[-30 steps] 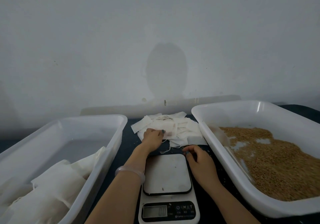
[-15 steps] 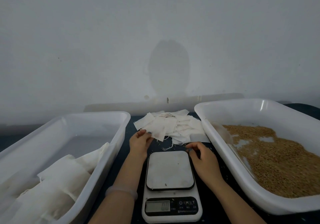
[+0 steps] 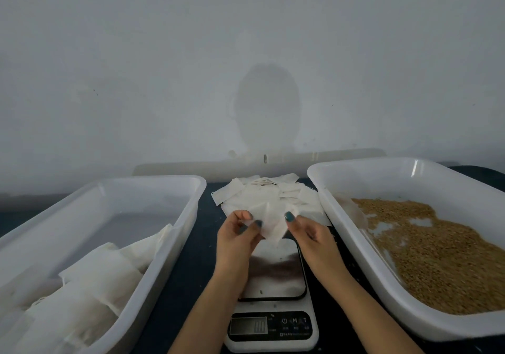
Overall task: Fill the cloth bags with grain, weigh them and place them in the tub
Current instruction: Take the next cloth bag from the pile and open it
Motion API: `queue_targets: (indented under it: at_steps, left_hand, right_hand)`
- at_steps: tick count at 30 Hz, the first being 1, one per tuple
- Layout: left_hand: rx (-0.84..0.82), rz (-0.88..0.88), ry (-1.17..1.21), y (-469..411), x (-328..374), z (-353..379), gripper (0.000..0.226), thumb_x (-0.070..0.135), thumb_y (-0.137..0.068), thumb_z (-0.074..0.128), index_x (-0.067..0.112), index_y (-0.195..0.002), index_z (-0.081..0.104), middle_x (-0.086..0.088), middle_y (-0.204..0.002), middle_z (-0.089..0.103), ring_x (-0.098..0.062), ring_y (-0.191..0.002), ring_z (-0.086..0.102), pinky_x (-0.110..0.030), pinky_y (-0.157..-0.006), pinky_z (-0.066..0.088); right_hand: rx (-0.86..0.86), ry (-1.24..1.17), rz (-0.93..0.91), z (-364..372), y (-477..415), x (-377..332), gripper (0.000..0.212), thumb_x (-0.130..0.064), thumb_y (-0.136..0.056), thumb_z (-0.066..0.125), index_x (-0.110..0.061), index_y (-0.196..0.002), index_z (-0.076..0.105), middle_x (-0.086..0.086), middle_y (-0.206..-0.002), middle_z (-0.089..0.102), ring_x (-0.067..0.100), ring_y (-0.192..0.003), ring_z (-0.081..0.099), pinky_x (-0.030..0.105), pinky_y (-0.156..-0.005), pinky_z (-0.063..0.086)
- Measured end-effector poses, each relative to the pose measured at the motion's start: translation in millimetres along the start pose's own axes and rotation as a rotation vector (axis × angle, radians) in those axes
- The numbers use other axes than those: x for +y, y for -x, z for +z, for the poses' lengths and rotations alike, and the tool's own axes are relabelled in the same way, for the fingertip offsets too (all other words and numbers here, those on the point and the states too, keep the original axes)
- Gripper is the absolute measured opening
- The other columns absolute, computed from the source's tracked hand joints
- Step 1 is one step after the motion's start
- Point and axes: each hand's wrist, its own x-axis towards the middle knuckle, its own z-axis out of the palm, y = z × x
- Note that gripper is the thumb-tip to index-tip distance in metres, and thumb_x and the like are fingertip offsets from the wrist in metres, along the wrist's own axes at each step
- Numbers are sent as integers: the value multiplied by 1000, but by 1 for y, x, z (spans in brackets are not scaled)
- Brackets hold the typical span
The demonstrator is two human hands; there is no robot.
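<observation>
Cloth bag (image 3: 269,218), empty, pinched between thumb and fingertips of left hand (image 3: 239,237) and right hand (image 3: 311,234) over the far edge of the scale (image 3: 276,274), not yet filled or weighed; several filled bags (image 3: 103,271) already in left tub (image 3: 153,179), many empties (image 3: 273,192) piled beyond, grain (image 3: 442,258) waiting at right.

Head view, forward-down, close over scale (image 3: 273,271)

Left hand (image 3: 237,241) and right hand (image 3: 314,240) close together, forearms forward, fingers (image 3: 292,223) pinching
</observation>
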Motion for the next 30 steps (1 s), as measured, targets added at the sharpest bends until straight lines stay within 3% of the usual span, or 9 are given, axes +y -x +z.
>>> queue_targets:
  at_steps: [3, 5, 9, 11, 14, 17, 21, 27, 30]
  left_hand:
    - [-11, 78, -91, 11, -3, 4, 20, -9, -89, 61, 10, -85, 57, -14, -99, 63, -28, -93, 68, -32, -77, 59]
    - [30, 86, -110, 13, 1, 5, 14, 2, -89, 69, 11, -94, 60, -12, -102, 65, -25, -92, 69, -30, -75, 58]
    - [36, 70, -251, 12, 9, -3, 23, 22, -85, 76, 22, -103, 61, -4, -91, 75, -10, -78, 70, -20, -61, 54]
    - [35, 83, -296, 12, 8, -6, 23, 18, -86, 76, 21, -104, 61, -7, -82, 75, -8, -72, 69, -20, -59, 55]
    - [141, 132, -306, 11, 8, -7, 21, 12, -89, 72, 20, -104, 59, -10, -91, 70, -11, -77, 69, -22, -58, 57]
    - [164, 176, -305, 11, 8, -7, 21, 11, -90, 70, 21, -104, 57, -7, -98, 65, -12, -82, 69, -22, -59, 57]
    - [128, 203, -383, 12, 6, -6, 20, 14, -91, 69, 24, -102, 56, -4, -100, 66, -7, -80, 69, -20, -59, 56]
    - [113, 248, -474, 12, 4, -7, 17, 10, -93, 65, 26, -97, 61, 2, -96, 67, -16, -83, 67, -21, -61, 57]
    - [74, 282, -525, 13, 5, -8, 16, 10, -92, 66, 26, -92, 66, 13, -91, 68, -8, -78, 63, -16, -65, 53]
  right_hand:
    - [69, -50, 83, -1, 0, 0, 45, -50, -85, 60, -11, -63, 56, -11, -49, 45, 0, -47, 38, 13, -52, 31]
    - [76, -45, 104, -7, -1, 2, 42, -40, -89, 62, -13, -59, 53, -13, -44, 41, 1, -41, 35, 10, -45, 29]
    - [-21, -63, 100, -16, -2, 1, 13, -30, -88, 69, -19, -87, 75, -9, -73, 74, -1, -67, 67, 9, -62, 48]
    - [-19, -80, 124, -16, -2, -1, 14, -31, -89, 68, -20, -89, 75, -10, -72, 74, -2, -67, 67, 9, -61, 49]
    - [-21, -144, 235, -19, -4, -2, 18, -39, -90, 65, -24, -82, 73, -6, -65, 71, 1, -63, 69, 9, -53, 47]
    - [-58, -156, 285, -22, -4, -4, 7, -28, -93, 65, -31, -89, 71, -6, -82, 76, 7, -77, 74, 11, -56, 51]
    - [-32, -175, 266, -20, -2, -4, 19, -19, -90, 70, -37, -81, 70, -14, -77, 75, -3, -67, 68, 9, -56, 49]
    - [38, -231, 272, -17, -3, 1, 16, -11, -80, 79, -24, -87, 73, -6, -78, 77, 3, -72, 72, 9, -61, 51]
    - [89, -235, 277, -14, -3, 1, 22, -10, -75, 83, -11, -90, 67, 2, -73, 76, 7, -67, 71, 13, -61, 53]
